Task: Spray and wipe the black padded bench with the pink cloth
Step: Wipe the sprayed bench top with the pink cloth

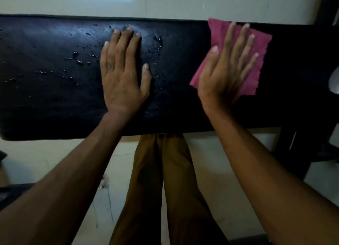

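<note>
Bench point(55, 101) lying crosswise before me, black padding beaded with spray droplets point(77, 58) across left and middle. Spraying looking done, judging by wet. Pink cloth point(256, 61) sitting flat on right part of bench, my right hand point(222, 70) pressing it down, fingers straight. My left hand point(122, 74) resting flat, fingers straight, among droplets. Wet stretch not yet wiped; most wiping seeming left.

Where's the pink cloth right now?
In the head view the pink cloth lies flat on the right part of the black padded bench, under the right hand, right of the water droplets.
</note>
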Demonstrator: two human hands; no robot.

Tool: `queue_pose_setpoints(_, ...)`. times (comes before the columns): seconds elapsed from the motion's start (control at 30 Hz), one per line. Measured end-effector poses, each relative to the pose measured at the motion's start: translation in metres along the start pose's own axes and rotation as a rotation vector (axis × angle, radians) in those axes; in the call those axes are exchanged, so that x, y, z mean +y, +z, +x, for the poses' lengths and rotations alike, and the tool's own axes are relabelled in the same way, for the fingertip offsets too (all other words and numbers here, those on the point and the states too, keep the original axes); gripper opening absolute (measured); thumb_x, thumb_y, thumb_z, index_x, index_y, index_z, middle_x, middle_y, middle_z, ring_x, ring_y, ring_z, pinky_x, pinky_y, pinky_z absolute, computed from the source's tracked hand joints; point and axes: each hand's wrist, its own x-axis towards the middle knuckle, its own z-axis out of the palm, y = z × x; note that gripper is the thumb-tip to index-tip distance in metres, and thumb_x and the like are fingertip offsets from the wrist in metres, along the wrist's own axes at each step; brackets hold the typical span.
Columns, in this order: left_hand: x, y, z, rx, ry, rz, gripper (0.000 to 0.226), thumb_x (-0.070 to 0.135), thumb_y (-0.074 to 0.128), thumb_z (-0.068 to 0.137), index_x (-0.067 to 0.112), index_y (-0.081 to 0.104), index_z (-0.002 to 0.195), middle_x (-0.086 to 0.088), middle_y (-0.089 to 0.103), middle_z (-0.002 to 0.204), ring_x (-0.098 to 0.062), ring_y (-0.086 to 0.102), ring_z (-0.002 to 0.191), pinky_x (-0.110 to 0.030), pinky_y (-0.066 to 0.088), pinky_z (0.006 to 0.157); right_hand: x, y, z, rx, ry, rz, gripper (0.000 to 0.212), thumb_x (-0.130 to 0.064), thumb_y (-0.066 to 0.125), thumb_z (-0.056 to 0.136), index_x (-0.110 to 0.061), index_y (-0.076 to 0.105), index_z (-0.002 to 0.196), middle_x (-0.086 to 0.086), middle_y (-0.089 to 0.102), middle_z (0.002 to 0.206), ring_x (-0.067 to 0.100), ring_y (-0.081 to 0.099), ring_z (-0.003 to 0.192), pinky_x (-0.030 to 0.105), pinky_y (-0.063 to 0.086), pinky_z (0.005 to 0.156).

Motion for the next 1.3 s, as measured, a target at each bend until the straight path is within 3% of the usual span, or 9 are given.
queue_pose_setpoints(0.07, 0.001, -0.003, 0.001, 0.005, -0.003, 0.005, 0.056, 0.029, 0.047, 0.101, 0.007, 0.038, 0.151, -0.013, 0.034, 0.159, -0.030, 0.025, 0.151, -0.044, 0.012, 0.126, -0.029, 0.002, -0.001, -0.015, -0.002, 0.028, 0.057, -0.041, 0.027, 0.105, -0.017, 0.033, 0.156, 0.013, 0.028, 0.163, 0.031, 0.023, 0.152, 0.054, 0.012, 0.124)
queue_pose_setpoints(0.23, 0.002, -0.005, 0.003, -0.021, -0.004, -0.009, 0.056, 0.028, 0.047, 0.100, 0.007, 0.038, 0.151, -0.013, 0.034, 0.160, -0.028, 0.023, 0.151, -0.044, 0.012, 0.126, 0.009, -0.017, -0.051, -0.288, -0.471, 0.055, 0.057, -0.043, 0.026, 0.105, -0.023, 0.022, 0.159, 0.010, 0.017, 0.167, 0.028, 0.012, 0.155, 0.051, 0.002, 0.125)
queue_pose_setpoints(0.33, 0.001, -0.003, 0.001, -0.025, -0.005, -0.021, 0.056, 0.030, 0.047, 0.101, 0.008, 0.037, 0.152, -0.012, 0.033, 0.161, -0.027, 0.021, 0.152, -0.043, 0.010, 0.127, 0.042, -0.014, -0.030, -0.195, -0.261, 0.005, 0.057, -0.041, 0.030, 0.104, -0.025, 0.023, 0.158, 0.011, 0.020, 0.166, 0.029, 0.016, 0.154, 0.054, 0.009, 0.124)
queue_pose_setpoints(0.47, 0.000, -0.003, 0.000, -0.024, -0.005, -0.006, 0.056, 0.031, 0.046, 0.102, 0.008, 0.038, 0.152, -0.012, 0.033, 0.160, -0.028, 0.022, 0.151, -0.041, 0.009, 0.127, -0.007, 0.000, 0.006, -0.029, 0.074, -0.025, 0.057, -0.044, 0.025, 0.105, -0.023, 0.029, 0.157, 0.011, 0.024, 0.165, 0.030, 0.020, 0.153, 0.054, 0.013, 0.123)
queue_pose_setpoints(0.77, 0.002, -0.006, 0.000, -0.033, -0.023, -0.025, 0.055, 0.029, 0.047, 0.102, 0.009, 0.037, 0.152, -0.012, 0.032, 0.161, -0.028, 0.022, 0.152, -0.041, 0.009, 0.127, 0.039, -0.015, -0.131, -0.295, -0.362, 0.001, 0.056, -0.051, 0.017, 0.106, -0.029, 0.009, 0.157, 0.010, 0.013, 0.166, 0.025, 0.003, 0.154, 0.054, 0.002, 0.124)
queue_pose_setpoints(0.83, 0.005, -0.005, 0.000, -0.021, -0.018, -0.019, 0.055, 0.030, 0.047, 0.102, 0.009, 0.036, 0.152, -0.012, 0.033, 0.160, -0.028, 0.022, 0.151, -0.041, 0.008, 0.127, 0.053, -0.011, -0.117, -0.226, -0.214, -0.007, 0.056, -0.047, 0.018, 0.107, -0.023, 0.020, 0.158, 0.016, 0.020, 0.165, 0.028, 0.008, 0.153, 0.058, 0.006, 0.123)
queue_pose_setpoints(0.97, 0.004, -0.006, 0.001, -0.025, -0.027, 0.005, 0.056, 0.032, 0.044, 0.102, 0.009, 0.034, 0.152, -0.013, 0.031, 0.161, -0.029, 0.022, 0.151, -0.039, 0.006, 0.126, -0.009, -0.009, -0.111, -0.032, 0.442, 0.163, 0.054, -0.037, 0.030, 0.106, -0.018, 0.031, 0.157, 0.016, 0.021, 0.165, 0.033, 0.015, 0.153, 0.061, 0.010, 0.121)
queue_pose_setpoints(1.13, 0.001, -0.007, 0.001, -0.055, -0.016, -0.025, 0.056, 0.032, 0.044, 0.103, 0.008, 0.034, 0.153, -0.013, 0.029, 0.162, -0.029, 0.019, 0.152, -0.037, 0.002, 0.126, -0.007, -0.016, -0.139, -0.278, -0.008, 0.120, 0.056, -0.044, 0.022, 0.106, -0.026, 0.015, 0.158, 0.006, 0.006, 0.167, 0.028, 0.006, 0.155, 0.058, 0.001, 0.123)
queue_pose_setpoints(1.3, 0.003, -0.006, 0.002, -0.041, -0.019, -0.010, 0.056, 0.032, 0.044, 0.103, 0.008, 0.034, 0.153, -0.012, 0.029, 0.162, -0.029, 0.019, 0.152, -0.036, 0.001, 0.126, 0.049, -0.009, -0.077, -0.011, 0.513, 0.199, 0.056, -0.039, 0.019, 0.107, -0.019, 0.024, 0.159, 0.011, 0.015, 0.167, 0.029, 0.010, 0.155, 0.063, 0.008, 0.121)
